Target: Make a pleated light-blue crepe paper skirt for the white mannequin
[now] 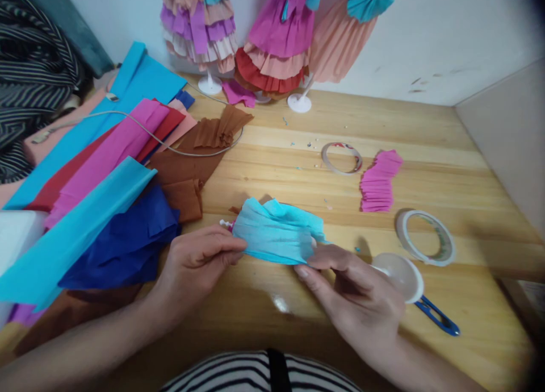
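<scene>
A pleated piece of light blue crepe paper [276,233] is held just above the wooden table [298,153]. My left hand [200,261] pinches its left edge, where a small white and pink tip pokes out. My right hand [353,290] grips the paper's lower right edge with fingers curled. A white round stand base [400,275] lies just right of my right hand.
Sheets of crepe paper in blue, pink, red and brown [106,170] pile up at the left with a white cable across them. Two tape rolls [340,157] [426,237], a pink pleated strip [378,182], blue scissors [438,318] and paper-dressed dolls [272,34] by the wall.
</scene>
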A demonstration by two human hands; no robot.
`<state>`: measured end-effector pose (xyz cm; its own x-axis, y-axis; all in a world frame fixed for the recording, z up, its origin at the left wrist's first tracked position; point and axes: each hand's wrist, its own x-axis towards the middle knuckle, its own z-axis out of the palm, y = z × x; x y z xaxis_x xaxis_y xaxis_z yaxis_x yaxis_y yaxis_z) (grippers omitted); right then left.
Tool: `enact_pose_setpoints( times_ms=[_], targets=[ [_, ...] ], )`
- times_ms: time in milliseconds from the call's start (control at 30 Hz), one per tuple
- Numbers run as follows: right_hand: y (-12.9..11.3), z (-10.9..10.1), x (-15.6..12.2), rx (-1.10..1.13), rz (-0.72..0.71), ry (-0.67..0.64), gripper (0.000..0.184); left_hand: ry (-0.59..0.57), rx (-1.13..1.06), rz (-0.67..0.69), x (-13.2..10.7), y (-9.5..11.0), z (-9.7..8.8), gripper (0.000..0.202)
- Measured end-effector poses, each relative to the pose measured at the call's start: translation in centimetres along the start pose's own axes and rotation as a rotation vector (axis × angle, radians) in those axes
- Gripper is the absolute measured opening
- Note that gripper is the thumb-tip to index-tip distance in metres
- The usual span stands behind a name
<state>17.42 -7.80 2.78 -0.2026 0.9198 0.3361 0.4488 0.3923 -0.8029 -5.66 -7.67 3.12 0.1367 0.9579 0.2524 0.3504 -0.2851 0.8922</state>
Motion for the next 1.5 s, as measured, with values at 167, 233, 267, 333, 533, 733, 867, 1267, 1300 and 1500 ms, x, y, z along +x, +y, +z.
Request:
enact_pose_setpoints(
  times_ms=[167,233,267,333,533,733,867,1267,1300,1500],
  targets=[
    [-0.2,-0.3,0.4,-0.144,-0.14,-0.031,0.023,-0.008,0.033,0.039,-0.1,0.1,-0.1,0.018],
    [-0.2,-0.4,0.6,-0.201,-0.175,-0.03,0.022,-0.006,0.057,0.054,-0.1,0.2,-0.1,0.017],
    [-0.2,-0.5,0.6,-0.221,-0.191,-0.03,0.021,-0.005,0.068,0.057,-0.2,0.3,-0.2,0.016],
    [-0.1,-0.5,0.7,-0.24,-0.217,-0.037,0.02,-0.005,0.083,0.05,-0.3,0.3,-0.2,0.016],
    [-0.1,-0.4,0.9,-0.211,-0.162,-0.09,0.009,-0.01,0.044,-0.078,-0.4,0.3,-0.1,0.014],
    [-0.4,-0.6,0.8,-0.132,0.039,-0.084,0.011,0.054,-0.107,-0.249,0.1,0.7,0.2,0.01],
    [-0.5,-0.5,0.8,0.003,0.131,-0.077,0.016,0.088,-0.149,-0.287,0.3,1.0,0.2,0.012],
    [-0.2,0.0,0.3,0.102,0.155,-0.048,0.015,0.05,-0.226,-0.346,-0.4,0.9,0.6,0.029],
    [-0.2,0.1,0.3,0.104,0.15,-0.05,0.015,0.034,-0.187,-0.323,-0.6,0.8,0.5,0.034],
    [-0.3,0.0,0.3,0.093,0.121,-0.056,0.015,-0.004,-0.032,-0.181,-0.9,0.6,0.3,0.028]
  ],
)
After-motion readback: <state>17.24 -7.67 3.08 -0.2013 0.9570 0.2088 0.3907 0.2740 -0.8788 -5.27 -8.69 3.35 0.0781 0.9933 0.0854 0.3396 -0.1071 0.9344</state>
